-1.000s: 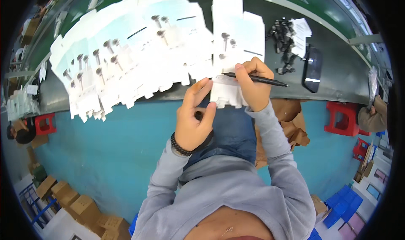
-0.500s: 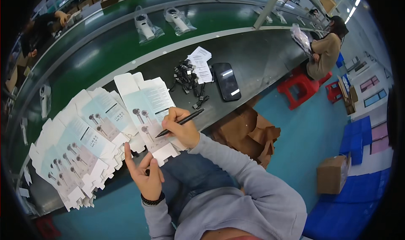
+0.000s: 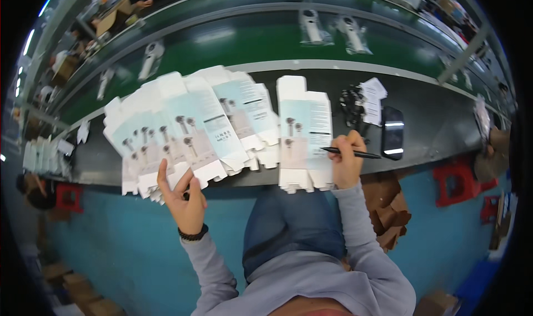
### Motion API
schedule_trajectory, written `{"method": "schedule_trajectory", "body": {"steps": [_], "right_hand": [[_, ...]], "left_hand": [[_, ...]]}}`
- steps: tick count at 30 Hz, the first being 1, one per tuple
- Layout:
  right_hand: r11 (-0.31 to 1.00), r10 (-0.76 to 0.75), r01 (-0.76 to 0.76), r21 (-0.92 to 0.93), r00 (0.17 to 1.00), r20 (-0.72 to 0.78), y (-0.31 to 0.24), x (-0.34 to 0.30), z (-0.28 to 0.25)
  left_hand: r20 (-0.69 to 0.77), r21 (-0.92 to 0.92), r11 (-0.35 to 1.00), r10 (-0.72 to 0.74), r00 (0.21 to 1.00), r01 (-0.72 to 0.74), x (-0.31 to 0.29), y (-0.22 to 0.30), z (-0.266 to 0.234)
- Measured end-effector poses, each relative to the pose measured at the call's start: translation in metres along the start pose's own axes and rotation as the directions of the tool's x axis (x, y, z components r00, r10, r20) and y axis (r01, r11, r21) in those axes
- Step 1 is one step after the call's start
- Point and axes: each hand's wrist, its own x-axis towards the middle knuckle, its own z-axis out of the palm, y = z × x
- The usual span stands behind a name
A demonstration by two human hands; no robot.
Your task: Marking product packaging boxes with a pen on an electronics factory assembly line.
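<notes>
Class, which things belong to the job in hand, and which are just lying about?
Likely part of the job:
black pen, right hand
small dark object, left hand
single flat carton under pen tip
fanned flat cartons

Apparently just lying about:
black cables
white slips
phone
brown paper

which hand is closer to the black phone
The right. The right hand is just left of the black phone; the left hand is much farther left, by the flat cartons.
</notes>
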Motion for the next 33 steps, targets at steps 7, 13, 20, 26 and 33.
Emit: {"method": "schedule_trajectory", "body": {"steps": [7,13,20,26,33], "right_hand": [[0.998,0.001,0.001,-0.057,0.999,0.036,0.009,-0.003,-0.002],[0.995,0.037,-0.034,-0.090,0.999,0.033,0.013,-0.005,0.007],[0.947,0.100,-0.055,-0.318,0.987,0.129,0.017,-0.011,0.006],[0.900,0.069,0.036,-0.435,0.972,0.223,0.022,-0.014,-0.004],[0.760,-0.007,0.195,-0.620,0.956,0.293,0.020,-0.006,0.009]], "left_hand": [[-0.133,0.058,0.994,0.101,0.986,-0.094,-0.011,0.003,0.001],[0.341,-0.023,1.000,0.015,0.940,-0.008,-0.040,-0.017,0.043],[0.540,0.072,0.989,-0.150,0.828,0.132,-0.060,-0.027,0.079],[0.525,-0.007,0.983,-0.152,0.838,0.182,-0.060,-0.034,0.082],[0.493,-0.008,0.972,-0.199,0.847,0.233,-0.047,-0.033,0.086]]}}
